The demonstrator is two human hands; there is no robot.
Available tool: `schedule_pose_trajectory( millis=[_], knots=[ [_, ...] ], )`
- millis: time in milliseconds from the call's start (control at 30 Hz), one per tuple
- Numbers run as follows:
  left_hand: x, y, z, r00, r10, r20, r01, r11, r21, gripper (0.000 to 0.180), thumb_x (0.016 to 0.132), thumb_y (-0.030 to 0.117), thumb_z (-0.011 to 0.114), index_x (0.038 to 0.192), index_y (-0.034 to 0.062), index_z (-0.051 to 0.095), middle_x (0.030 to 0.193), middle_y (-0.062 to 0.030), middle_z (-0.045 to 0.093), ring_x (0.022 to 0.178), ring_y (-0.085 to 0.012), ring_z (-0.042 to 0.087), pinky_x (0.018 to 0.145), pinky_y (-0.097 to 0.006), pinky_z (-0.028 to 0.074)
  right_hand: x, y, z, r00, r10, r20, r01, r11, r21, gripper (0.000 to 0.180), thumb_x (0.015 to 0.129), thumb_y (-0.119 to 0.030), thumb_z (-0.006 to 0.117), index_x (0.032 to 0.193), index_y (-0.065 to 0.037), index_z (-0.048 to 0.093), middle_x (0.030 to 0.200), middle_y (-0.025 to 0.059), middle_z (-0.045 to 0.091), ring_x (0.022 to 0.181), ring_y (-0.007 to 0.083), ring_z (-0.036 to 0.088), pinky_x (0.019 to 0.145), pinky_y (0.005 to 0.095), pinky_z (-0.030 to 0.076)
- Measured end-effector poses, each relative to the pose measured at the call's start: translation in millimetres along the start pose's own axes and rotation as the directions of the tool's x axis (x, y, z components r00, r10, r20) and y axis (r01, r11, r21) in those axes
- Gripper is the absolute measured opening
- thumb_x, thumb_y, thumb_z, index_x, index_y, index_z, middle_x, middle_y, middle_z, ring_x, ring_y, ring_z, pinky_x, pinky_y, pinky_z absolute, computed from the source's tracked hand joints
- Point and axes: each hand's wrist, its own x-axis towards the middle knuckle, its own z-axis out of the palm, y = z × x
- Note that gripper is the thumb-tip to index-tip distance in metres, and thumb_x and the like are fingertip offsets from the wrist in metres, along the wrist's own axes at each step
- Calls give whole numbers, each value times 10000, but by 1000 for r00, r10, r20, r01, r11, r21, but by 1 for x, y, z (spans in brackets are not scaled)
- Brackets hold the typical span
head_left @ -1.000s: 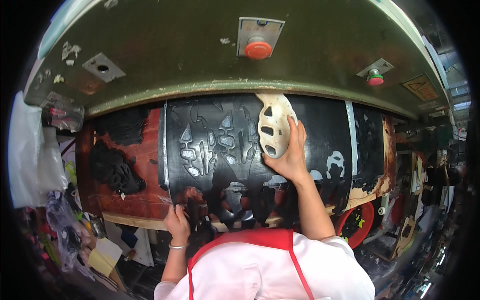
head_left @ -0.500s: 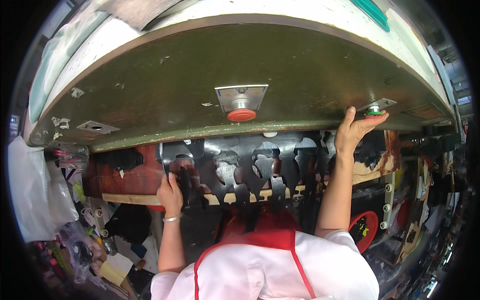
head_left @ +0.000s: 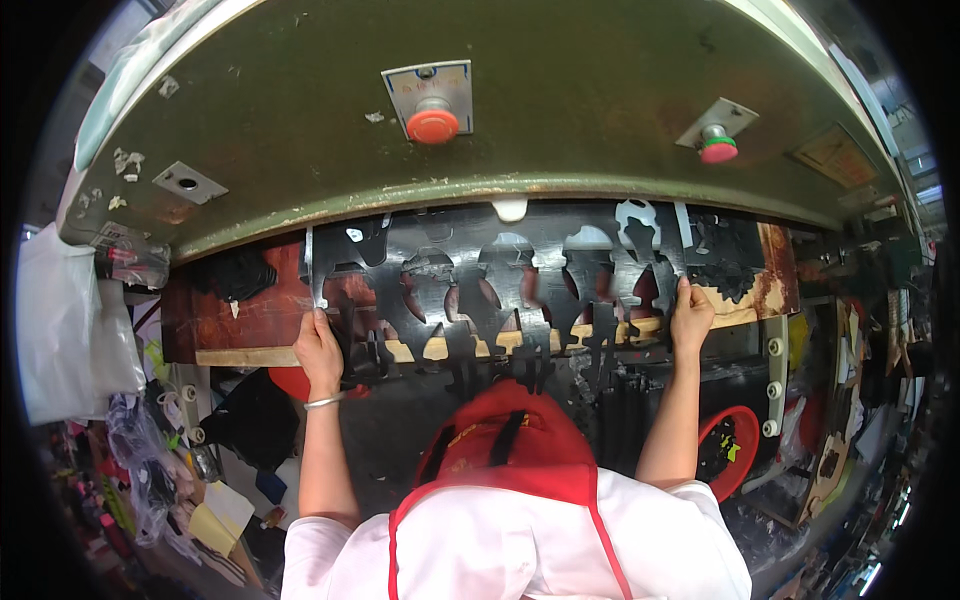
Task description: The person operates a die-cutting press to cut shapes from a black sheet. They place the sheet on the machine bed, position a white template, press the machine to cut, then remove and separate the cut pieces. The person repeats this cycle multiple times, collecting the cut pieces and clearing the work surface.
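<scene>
Both hands on black cut sheet (head_left: pixel 500 290) | L hand (head_left: pixel 320 352) left edge | R hand (head_left: pixel 690 315) right edge

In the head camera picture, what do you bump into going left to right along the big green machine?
White plastic bag → grey plate with a hole → left hand → red round button → black cut-out sheet → right hand → red and green button.

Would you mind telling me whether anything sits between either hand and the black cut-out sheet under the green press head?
Nothing visible does. The left hand grips the black sheet at its left edge and the right hand at its right edge. The green press head hangs just above the sheet.
</scene>
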Motion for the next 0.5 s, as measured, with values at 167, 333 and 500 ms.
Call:
schedule_pose_trajectory(
  millis=[167,333,500],
  knots=[
    [-43,-12,-22,980,-176,95,194,950,-243,332,1026,254,390,823,31,530,648,-72,572,572,-185,540,580,-327,430,-50,-23,-41,967,249,-51,-251,967,-31,199,926,-150,602,907,40,660,647,37,549,658,104,521,639,290,456],
    [-81,-16,-57,961,-166,220,225,934,-278,359,1015,297,415,861,20,584,578,-98,620,537,-199,603,554,-337,449,-45,-95,5,970,-227,-85,197,942,-272,608,761,-176,757,1303,-41,516,1140,159,591,1064,307,535,940,408,426],
    [-108,-9,-82,854,-303,424,353,935,-41,391,993,341,468,862,23,653,521,-91,618,499,-180,623,543,-314,467,-111,-165,98,834,-302,461,392,913,-110,1069,553,-233,857,1455,-83,304,1359,404,280,1305,564,210,1057,554,315]
  ],
)
